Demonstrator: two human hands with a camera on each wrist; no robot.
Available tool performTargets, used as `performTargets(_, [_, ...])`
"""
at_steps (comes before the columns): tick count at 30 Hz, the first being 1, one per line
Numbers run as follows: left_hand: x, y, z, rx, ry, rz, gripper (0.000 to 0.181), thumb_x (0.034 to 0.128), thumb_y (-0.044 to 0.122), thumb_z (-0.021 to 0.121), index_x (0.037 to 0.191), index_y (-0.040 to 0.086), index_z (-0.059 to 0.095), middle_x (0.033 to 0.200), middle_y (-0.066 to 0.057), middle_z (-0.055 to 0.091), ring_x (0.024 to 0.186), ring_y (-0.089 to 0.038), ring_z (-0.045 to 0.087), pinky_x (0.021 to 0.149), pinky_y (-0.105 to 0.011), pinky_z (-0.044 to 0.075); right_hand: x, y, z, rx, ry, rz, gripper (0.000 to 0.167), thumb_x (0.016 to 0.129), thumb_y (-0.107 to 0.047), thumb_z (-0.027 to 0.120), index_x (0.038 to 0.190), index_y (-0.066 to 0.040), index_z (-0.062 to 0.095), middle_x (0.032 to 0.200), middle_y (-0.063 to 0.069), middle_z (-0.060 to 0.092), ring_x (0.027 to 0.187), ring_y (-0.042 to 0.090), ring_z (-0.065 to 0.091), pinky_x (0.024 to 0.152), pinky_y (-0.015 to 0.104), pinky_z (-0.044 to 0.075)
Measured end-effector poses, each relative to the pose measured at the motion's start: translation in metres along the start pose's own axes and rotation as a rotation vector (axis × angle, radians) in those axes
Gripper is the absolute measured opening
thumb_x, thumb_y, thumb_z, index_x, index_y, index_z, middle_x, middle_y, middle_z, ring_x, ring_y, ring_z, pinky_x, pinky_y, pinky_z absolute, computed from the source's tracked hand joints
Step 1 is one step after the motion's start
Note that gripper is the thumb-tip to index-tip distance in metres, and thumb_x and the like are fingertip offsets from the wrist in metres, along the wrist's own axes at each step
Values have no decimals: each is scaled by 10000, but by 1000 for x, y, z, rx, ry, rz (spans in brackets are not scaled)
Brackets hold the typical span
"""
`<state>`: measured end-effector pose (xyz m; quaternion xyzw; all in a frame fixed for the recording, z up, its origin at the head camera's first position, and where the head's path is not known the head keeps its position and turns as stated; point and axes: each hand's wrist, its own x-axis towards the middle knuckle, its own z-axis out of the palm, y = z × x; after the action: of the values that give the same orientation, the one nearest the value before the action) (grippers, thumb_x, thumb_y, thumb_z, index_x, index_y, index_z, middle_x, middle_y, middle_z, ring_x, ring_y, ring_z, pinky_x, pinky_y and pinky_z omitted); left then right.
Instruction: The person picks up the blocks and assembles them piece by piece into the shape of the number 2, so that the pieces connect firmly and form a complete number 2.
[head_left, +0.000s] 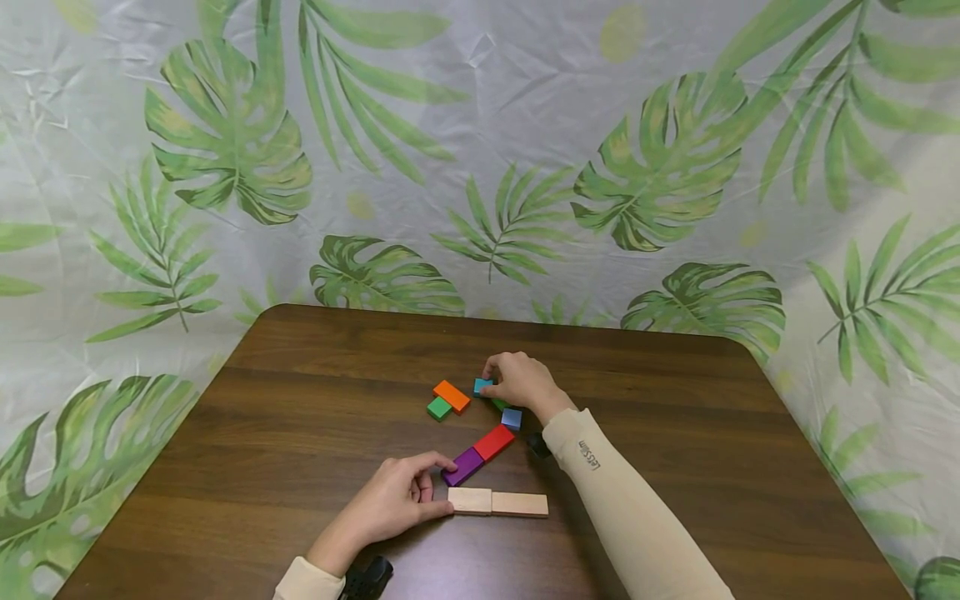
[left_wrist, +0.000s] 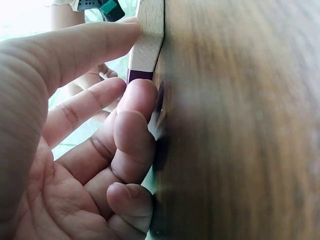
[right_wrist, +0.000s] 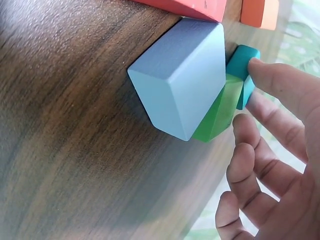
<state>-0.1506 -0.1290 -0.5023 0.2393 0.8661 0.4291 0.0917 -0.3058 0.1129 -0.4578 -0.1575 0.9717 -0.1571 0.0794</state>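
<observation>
My right hand [head_left: 525,383] pinches a turquoise block [right_wrist: 242,61] between thumb and forefinger, at the far end of a green block [right_wrist: 220,110]. A light blue block [right_wrist: 185,75] stands at that green block's near end, touching a red block [head_left: 494,443]. In line with the red one lies a purple block [head_left: 463,467]. My left hand [head_left: 393,496] rests nearby: its forefinger touches the purple block and its thumb touches the end of a plain wooden block [head_left: 470,500]. The other left fingers are loosely curled, as the left wrist view shows.
A second plain wooden block [head_left: 520,504] lies end to end with the first. Left of the right hand, an orange block [head_left: 452,396] touches another green block [head_left: 439,407]. Everything lies on a brown wooden table [head_left: 300,392] before a leaf-patterned cloth [head_left: 510,125].
</observation>
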Motion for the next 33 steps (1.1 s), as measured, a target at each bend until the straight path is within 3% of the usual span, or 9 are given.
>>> performTargets(22, [0, 0, 0, 11, -1, -1, 403, 889, 257, 900, 1247, 186, 729, 715, 110, 592, 555, 20, 474, 535, -196, 431, -2, -1, -4, -6, -4, -28, 274, 971, -374, 813, 1171, -199, 744, 923, -11, 707, 792, 154, 614, 744, 373, 538])
performTargets(33, [0, -1, 0, 13, -3, -4, 405, 890, 257, 899, 1251, 186, 728, 714, 112, 593, 545, 22, 469, 522, -192, 416, -3, -21, -1, -52, 18, -108, 293, 953, -433, 821, 1132, -206, 772, 982, -29, 749, 780, 111, 615, 726, 322, 530])
